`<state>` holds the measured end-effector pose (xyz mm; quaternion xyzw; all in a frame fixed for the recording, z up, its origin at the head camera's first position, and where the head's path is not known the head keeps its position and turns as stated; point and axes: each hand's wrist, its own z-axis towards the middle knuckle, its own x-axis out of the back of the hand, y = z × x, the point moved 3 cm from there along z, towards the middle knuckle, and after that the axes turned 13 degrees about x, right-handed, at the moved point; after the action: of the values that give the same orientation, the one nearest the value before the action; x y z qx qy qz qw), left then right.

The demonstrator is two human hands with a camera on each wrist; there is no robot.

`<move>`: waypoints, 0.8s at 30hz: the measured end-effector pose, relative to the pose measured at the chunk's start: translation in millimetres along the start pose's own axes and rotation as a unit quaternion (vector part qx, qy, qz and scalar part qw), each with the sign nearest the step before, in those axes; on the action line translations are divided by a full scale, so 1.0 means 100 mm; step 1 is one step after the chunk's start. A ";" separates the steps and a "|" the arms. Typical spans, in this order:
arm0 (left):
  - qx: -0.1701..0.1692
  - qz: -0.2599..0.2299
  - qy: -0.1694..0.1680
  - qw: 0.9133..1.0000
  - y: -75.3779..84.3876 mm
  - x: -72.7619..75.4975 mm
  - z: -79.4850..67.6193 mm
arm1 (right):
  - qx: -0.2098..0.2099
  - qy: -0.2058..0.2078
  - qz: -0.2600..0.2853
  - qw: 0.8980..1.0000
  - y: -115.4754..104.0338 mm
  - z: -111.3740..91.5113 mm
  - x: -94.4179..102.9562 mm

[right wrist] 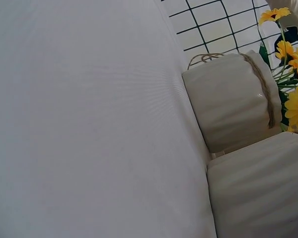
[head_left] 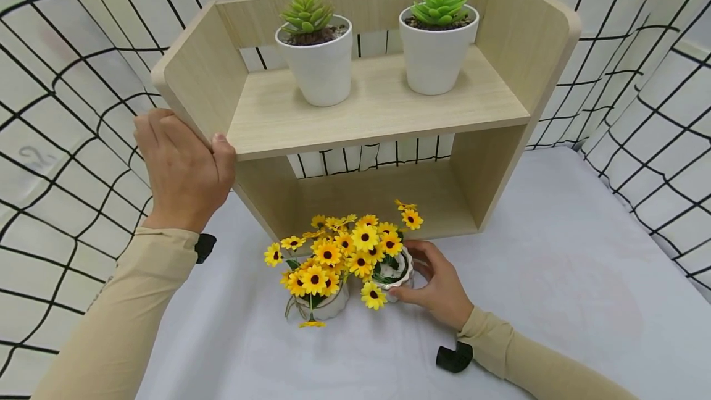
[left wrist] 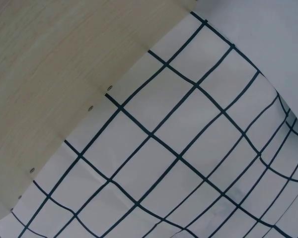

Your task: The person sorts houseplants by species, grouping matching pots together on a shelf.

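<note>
My left hand (head_left: 186,168) grips the left side panel of a light wooden two-tier shelf (head_left: 378,104), thumb at the front edge beside the middle board. In the left wrist view the panel (left wrist: 64,69) fills the upper left; that hand is out of sight there. On the white cloth before the shelf, my right hand (head_left: 439,283) holds a white ceramic flowerpot (head_left: 410,270) of yellow artificial daisies, thumb and fingers curled about its side. A matching flowerpot (head_left: 332,308) with twine stands just left, its blooms mingling with the first. Both pots fill the right side of the right wrist view.
Two white pots with green succulents, one on the left (head_left: 319,70) and one on the right (head_left: 436,57), stand on the upper board. Black wire grid (head_left: 605,73) over white sheeting surrounds the shelf. White cloth (head_left: 583,252) covers the table.
</note>
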<state>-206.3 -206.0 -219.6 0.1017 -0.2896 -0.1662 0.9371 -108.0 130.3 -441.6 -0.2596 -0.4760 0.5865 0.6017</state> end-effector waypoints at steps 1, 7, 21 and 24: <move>0.000 -0.001 0.001 1.000 0.00 0.00 0.00 | 0.002 0.001 -0.001 1.000 0.00 0.00 0.00; 0.001 -0.002 0.002 1.000 0.00 0.01 0.00 | 0.006 0.005 0.002 1.000 -0.02 0.01 0.00; -0.003 0.005 0.000 1.000 -0.01 0.01 -0.01 | -0.021 0.006 0.006 1.000 -0.03 0.03 0.07; -0.006 0.002 -0.002 1.000 -0.01 0.01 0.00 | -0.030 0.009 -0.001 1.000 -0.07 0.03 0.11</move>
<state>-205.6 -207.0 -219.4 0.0951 -0.2906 -0.1657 0.9376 -109.0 139.0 -431.6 -0.2820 -0.4880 0.5689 0.5989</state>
